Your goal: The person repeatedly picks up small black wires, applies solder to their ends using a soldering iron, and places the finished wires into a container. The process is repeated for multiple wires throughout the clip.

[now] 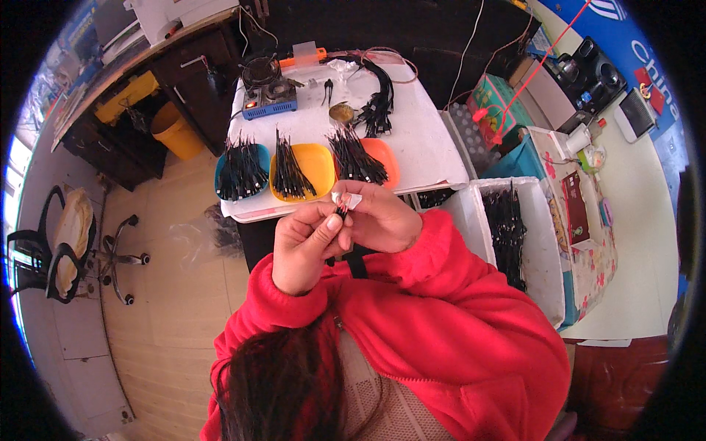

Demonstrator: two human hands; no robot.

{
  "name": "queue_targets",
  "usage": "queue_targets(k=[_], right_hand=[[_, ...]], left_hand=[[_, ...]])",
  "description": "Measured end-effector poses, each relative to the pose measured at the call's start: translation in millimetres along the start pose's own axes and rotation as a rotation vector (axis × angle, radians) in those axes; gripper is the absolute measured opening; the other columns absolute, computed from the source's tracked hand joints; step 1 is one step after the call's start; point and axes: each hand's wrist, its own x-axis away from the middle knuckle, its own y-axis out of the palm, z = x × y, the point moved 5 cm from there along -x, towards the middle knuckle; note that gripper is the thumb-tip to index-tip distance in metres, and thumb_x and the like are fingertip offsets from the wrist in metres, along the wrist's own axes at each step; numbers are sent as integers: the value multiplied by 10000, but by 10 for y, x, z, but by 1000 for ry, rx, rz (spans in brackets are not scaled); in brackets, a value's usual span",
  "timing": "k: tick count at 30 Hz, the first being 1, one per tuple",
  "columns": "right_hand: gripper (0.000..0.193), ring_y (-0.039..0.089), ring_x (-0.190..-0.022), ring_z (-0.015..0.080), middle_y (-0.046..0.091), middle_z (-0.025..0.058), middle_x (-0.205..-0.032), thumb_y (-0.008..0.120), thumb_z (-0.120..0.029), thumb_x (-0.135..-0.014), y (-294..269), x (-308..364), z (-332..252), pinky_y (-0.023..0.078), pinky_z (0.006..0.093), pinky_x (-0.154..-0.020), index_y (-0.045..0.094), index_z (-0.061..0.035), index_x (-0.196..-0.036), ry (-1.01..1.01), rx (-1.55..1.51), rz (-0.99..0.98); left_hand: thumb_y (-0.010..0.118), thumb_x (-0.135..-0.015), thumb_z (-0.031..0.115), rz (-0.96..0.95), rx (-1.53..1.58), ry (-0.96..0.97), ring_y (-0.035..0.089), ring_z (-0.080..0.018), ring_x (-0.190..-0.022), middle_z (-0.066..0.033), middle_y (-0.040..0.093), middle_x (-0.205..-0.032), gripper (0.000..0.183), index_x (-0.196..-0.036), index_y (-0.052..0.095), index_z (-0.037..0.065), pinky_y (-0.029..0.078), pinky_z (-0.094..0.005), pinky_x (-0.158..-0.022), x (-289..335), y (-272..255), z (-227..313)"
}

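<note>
My two hands meet in front of my chest, at the near edge of the white table. The fingers of my left hand (303, 246) are pinched on the end of a black cable (341, 211) with thin reddish wires bared at its tip. Opposite it, my right hand (388, 220) closes its thumb and fingertips at the same wire end, with a small white scrap (354, 200) between the fingers. Whether that scrap is tape or tissue, I cannot tell. Just beyond my hands, three bowls hold black cables: a teal bowl (219, 184), a yellow bowl (324, 163) and an orange bowl (390, 163).
Farther back on the table (434, 147) stand a blue boxy device (269, 108), a small dish of amber stuff (341, 112) and a black cable bundle (377, 103). A white foam box (543, 264) with black cables is at my right. An office chair (114, 253) stands left.
</note>
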Motion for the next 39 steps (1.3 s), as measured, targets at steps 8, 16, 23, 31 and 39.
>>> queue_targets(k=[8,16,23,31,39], right_hand=[[124,603,-754,161,584,43,-833,537,-140,-934,-154,-36,17,517,305,-739,554,-25,-976,60,9,49],[153,559,-777,93,564,5,-884,572,-145,-880,-318,-249,-211,476,240,-737,542,-45,-991,92,381,238],[233,571,-853,135,535,34,-999,583,-131,-873,-304,-417,-222,508,295,-766,488,-60,-1075,186,150,167],[253,569,-886,139,517,36,-1048,625,-153,-873,-369,-393,-183,515,261,-701,486,-61,-1065,101,374,205],[232,562,-859,127,499,34,-1027,604,-126,-886,-253,-158,-146,502,244,-675,465,-47,-1054,69,483,240]], left_hand=[[498,-954,64,-25,54,-41,434,-56,-551,-59,601,-729,136,-960,599,-27,309,-174,-488,-79,-143,-74],[529,-938,71,-41,115,-130,501,-79,-610,-86,617,-781,151,-993,620,-35,320,-173,-495,-305,-344,-55],[534,-946,84,-74,168,-131,539,-64,-700,-38,612,-801,169,-1032,622,-32,397,-158,-589,-434,-424,-25],[538,-953,116,-35,46,-139,462,-18,-613,-1,592,-745,180,-990,644,-24,332,-149,-530,-326,-501,-64],[522,-939,60,-32,131,-151,451,-55,-578,-79,628,-778,178,-1017,632,-57,342,-179,-511,-184,-366,-193]])
